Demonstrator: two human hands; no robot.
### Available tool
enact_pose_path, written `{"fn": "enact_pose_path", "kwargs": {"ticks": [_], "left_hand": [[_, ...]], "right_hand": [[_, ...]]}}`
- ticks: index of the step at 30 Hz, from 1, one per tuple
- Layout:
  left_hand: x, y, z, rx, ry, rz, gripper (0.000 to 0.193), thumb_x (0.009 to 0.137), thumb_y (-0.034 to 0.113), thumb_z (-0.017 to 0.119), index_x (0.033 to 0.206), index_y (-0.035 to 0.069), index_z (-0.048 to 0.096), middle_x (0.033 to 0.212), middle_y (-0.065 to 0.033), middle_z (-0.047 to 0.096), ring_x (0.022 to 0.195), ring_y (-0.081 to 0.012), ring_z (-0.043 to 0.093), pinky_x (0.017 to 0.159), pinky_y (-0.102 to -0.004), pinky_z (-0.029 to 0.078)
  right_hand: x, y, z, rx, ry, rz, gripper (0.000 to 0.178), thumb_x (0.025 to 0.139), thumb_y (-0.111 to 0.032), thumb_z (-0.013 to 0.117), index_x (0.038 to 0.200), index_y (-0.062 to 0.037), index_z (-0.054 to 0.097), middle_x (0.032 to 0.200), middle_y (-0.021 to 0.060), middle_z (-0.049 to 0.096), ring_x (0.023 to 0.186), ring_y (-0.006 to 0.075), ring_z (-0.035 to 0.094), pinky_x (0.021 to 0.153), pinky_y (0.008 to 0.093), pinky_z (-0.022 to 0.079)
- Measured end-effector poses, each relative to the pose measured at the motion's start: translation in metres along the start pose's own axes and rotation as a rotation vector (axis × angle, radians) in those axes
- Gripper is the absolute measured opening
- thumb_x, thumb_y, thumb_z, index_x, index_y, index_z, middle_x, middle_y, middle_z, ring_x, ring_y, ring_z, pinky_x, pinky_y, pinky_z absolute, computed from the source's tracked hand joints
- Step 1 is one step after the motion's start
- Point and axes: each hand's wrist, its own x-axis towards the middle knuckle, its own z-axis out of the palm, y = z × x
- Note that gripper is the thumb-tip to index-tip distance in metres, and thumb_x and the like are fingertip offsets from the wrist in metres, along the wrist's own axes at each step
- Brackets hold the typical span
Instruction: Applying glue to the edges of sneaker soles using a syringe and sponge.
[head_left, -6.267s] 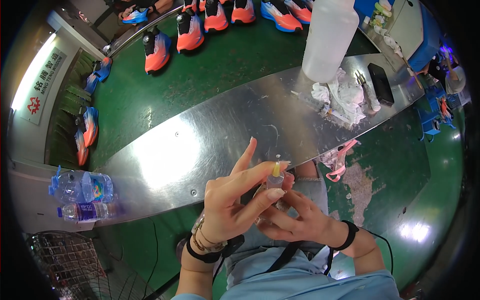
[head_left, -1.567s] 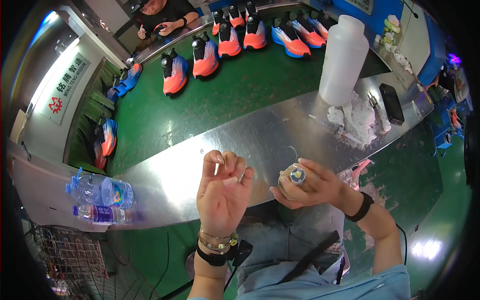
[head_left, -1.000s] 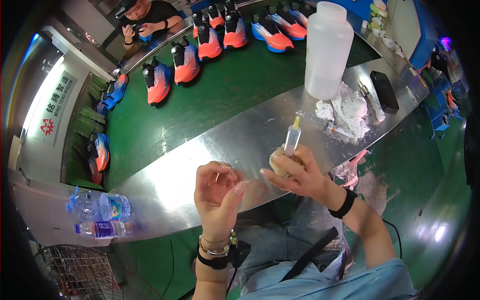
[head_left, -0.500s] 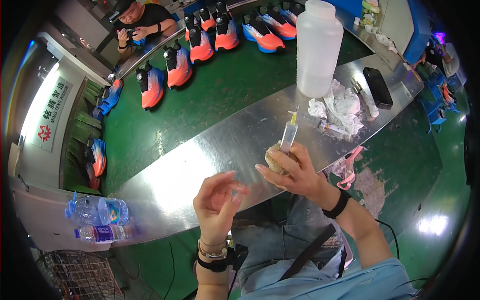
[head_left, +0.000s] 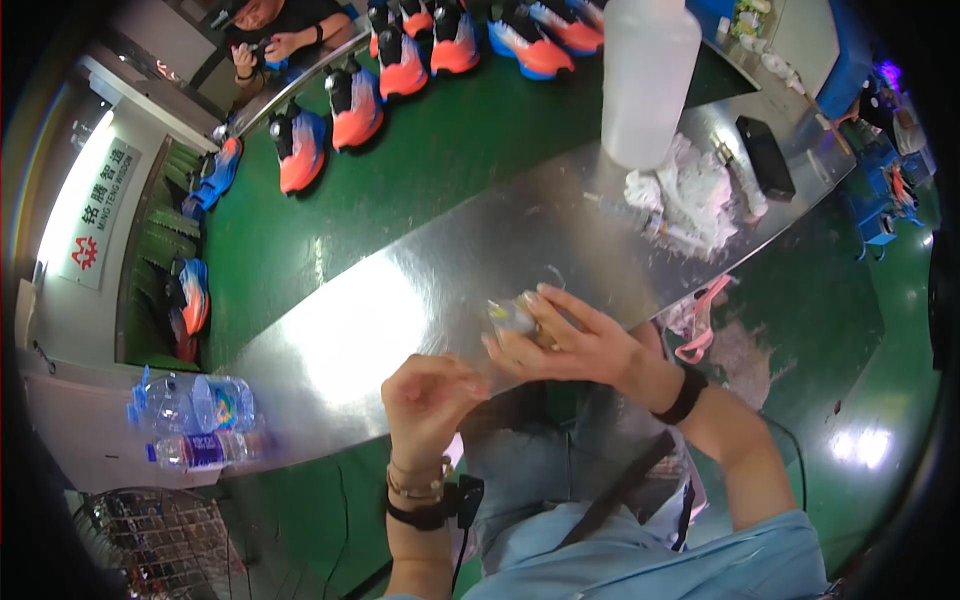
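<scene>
Head view, right hand point(head_left: 570, 345) gripping small bottle point(head_left: 512, 318)

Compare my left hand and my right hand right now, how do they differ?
The right hand rests on the metal table, fingers spread over a small yellowish object; the left hand is curled loosely at the table's near edge, apparently holding nothing. The right hand reaches farther forward than the left hand. Both wrists wear dark bands.

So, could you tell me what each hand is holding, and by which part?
The right hand covers a small object from above; the left hand seems empty.
</scene>
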Motion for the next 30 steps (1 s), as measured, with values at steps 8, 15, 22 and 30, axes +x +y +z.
{"fn": "enact_pose_path", "kwargs": {"ticks": [8, 15, 22, 30], "left_hand": [[-0.014, -0.004, -0.014, -0.034, 0.057, -0.056, 0.017, 0.074, -0.014, 0.061, 0.083, -0.002, 0.053, 0.077, -0.0112, 0.060, 0.070, -0.0163, 0.061, 0.064, -0.0249, 0.051], [-0.029, -0.008, -0.022, -0.174, 0.113, -0.119, 0.016, 0.075, -0.011, 0.063, 0.082, 0.000, 0.053, 0.075, -0.0104, 0.062, 0.069, -0.0165, 0.062, 0.062, -0.0259, 0.052], [-0.033, -0.010, -0.027, -0.259, 0.114, -0.090, 0.018, 0.075, -0.009, 0.064, 0.083, 0.002, 0.051, 0.071, -0.0056, 0.060, 0.069, -0.0149, 0.059, 0.064, -0.0265, 0.048], [-0.032, -0.009, -0.026, -0.253, 0.164, -0.084, 0.019, 0.076, -0.001, 0.067, 0.085, 0.005, 0.052, 0.071, -0.0005, 0.058, 0.073, -0.0128, 0.059, 0.076, -0.0301, 0.045]], "right_hand": [[0.007, -0.006, -0.001, -0.115, -0.104, -0.074, 0.034, 0.080, -0.014, 0.055, 0.111, -0.0153, 0.041, 0.108, 0.0003, 0.039, 0.110, 0.0202, 0.043, 0.102, 0.0356, 0.038], [0.006, -0.009, -0.001, -0.148, -0.111, -0.068, 0.035, 0.080, -0.014, 0.055, 0.112, -0.0166, 0.040, 0.109, 0.0003, 0.038, 0.111, 0.0213, 0.042, 0.101, 0.0353, 0.039], [0.007, -0.008, -0.003, -0.176, -0.112, -0.023, 0.036, 0.080, -0.015, 0.055, 0.112, -0.0185, 0.041, 0.111, -0.0002, 0.038, 0.111, 0.0230, 0.043, 0.098, 0.0344, 0.042], [0.005, -0.011, 0.000, -0.125, -0.089, 0.046, 0.047, 0.074, -0.009, 0.062, 0.115, -0.0257, 0.047, 0.115, -0.0019, 0.040, 0.109, 0.0239, 0.041, 0.089, 0.0306, 0.049]]}}
